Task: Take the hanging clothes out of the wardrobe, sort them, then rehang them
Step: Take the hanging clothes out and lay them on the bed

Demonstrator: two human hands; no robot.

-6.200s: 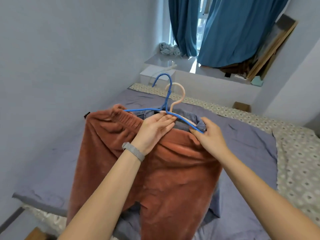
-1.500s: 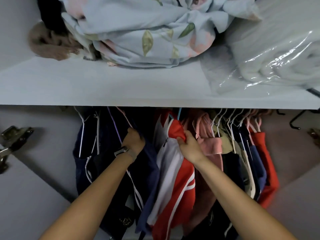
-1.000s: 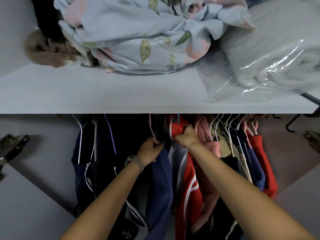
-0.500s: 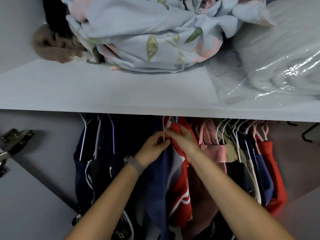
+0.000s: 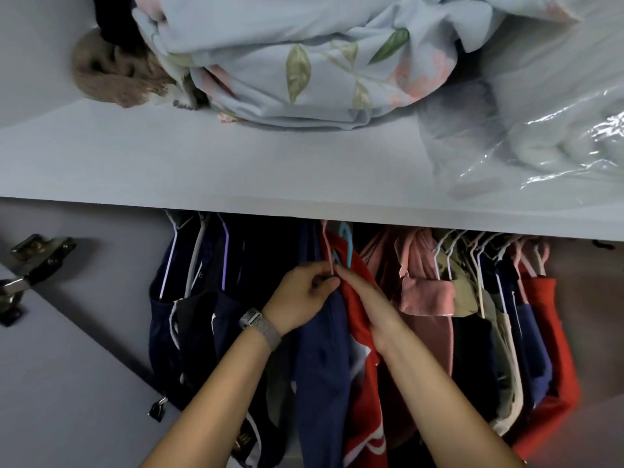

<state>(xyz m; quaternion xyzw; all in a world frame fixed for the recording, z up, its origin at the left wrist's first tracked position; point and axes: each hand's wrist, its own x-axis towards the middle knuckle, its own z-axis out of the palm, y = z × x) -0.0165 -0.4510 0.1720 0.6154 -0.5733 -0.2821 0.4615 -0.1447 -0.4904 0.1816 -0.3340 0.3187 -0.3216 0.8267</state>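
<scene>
The red garment hangs about midway along the wardrobe row, pressed between a navy garment on its left and a pink one on its right, its thin pink hanger running up out of sight behind the edge of the shelf. The left hand has its fingertips curled in, pinching at the base of that hanger's neck, and the right hand lies along the red collar, fingers fairly straight, meeting the left at the same spot. A teal hanger hook sits just beside the pink one, so I'd say the trick here is to be sure which wire belongs to which garment before lifting. The rail itself is hidden, so the hook has to be raised by feel, straight up and then out. Holding the neighbours aside with the right hand should keep the cloth from dragging. Above, a floral quilt and a plastic-wrapped bundle rest on the shelf.
</scene>
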